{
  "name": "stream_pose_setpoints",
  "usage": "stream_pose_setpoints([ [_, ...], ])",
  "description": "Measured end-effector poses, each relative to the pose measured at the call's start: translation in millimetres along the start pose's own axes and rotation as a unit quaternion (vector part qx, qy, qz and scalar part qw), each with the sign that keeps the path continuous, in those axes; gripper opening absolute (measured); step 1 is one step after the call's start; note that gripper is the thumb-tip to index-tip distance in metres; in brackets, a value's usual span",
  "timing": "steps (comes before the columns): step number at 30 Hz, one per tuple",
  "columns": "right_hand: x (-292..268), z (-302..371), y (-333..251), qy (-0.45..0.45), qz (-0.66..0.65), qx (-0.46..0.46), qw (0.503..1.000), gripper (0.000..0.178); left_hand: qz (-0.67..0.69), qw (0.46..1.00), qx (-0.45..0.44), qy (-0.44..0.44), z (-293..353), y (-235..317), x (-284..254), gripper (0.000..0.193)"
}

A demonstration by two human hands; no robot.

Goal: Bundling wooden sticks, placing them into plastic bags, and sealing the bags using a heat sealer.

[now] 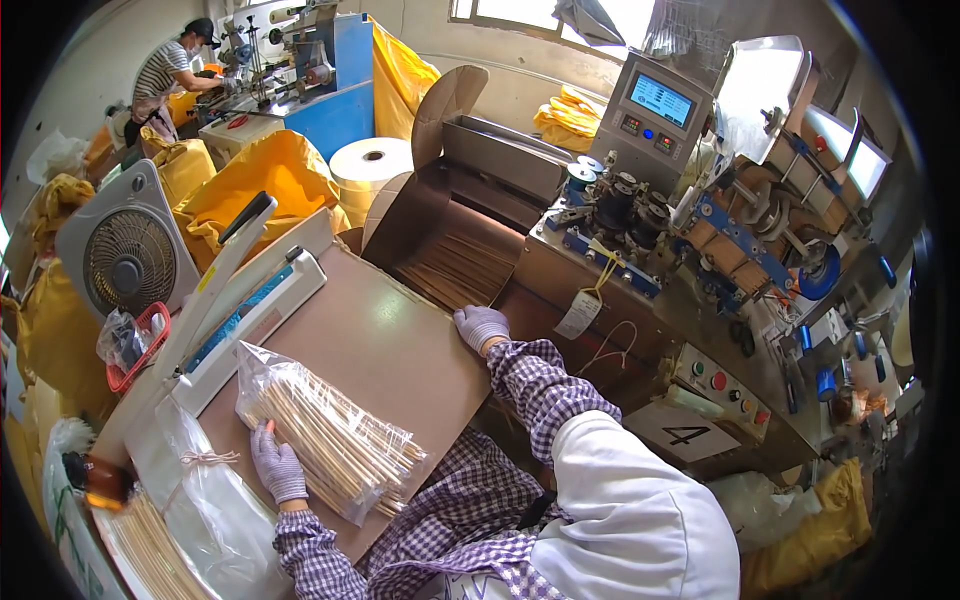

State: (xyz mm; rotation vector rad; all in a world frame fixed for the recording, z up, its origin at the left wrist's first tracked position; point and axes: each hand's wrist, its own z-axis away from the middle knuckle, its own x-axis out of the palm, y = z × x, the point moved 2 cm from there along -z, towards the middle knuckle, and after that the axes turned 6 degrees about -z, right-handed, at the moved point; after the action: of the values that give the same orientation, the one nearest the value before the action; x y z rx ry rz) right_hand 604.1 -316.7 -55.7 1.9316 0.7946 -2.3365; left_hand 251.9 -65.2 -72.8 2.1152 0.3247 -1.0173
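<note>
A clear plastic bag of thin wooden sticks (335,430) lies slanted on the brown tabletop (385,335). At its left edge is my left hand (277,465), in a pale purple glove with a bare fingertip showing; its fingers close against the bag's side. My right hand (482,326), gloved alike, sits at the table's far right edge with its fingers curled. What those fingers hold, if anything, is hidden. Just beyond that hand, loose brown sticks (455,265) lie in a metal trough (400,225). A bag sealer with a long lever (250,315) stands along the table's left side.
A machine with a lit screen (660,103) and a button box (717,382) stands at right. Clear plastic bags (215,500) and more sticks (150,540) lie at lower left. Behind are a fan (130,250), yellow sacks (265,180) and a person (170,75) at another machine.
</note>
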Motion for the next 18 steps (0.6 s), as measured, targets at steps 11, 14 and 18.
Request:
stream_pose_setpoints([
  [11,1.0,-1.3,0.9,0.0,0.004,0.002,1.0,0.048,0.007,1.0,0.004,0.001,-0.3,2.2,-1.1,0.04],
  [14,0.5,-1.9,1.6,-0.003,0.004,0.003,1.0,0.048,0.002,1.0,0.004,0.005,0.0,2.2,-0.2,0.04],
  [18,-1.2,0.4,-0.4,-0.008,0.0,0.012,1.0,0.048,0.002,1.0,0.011,0.012,0.7,-2.7,2.7,0.039],
])
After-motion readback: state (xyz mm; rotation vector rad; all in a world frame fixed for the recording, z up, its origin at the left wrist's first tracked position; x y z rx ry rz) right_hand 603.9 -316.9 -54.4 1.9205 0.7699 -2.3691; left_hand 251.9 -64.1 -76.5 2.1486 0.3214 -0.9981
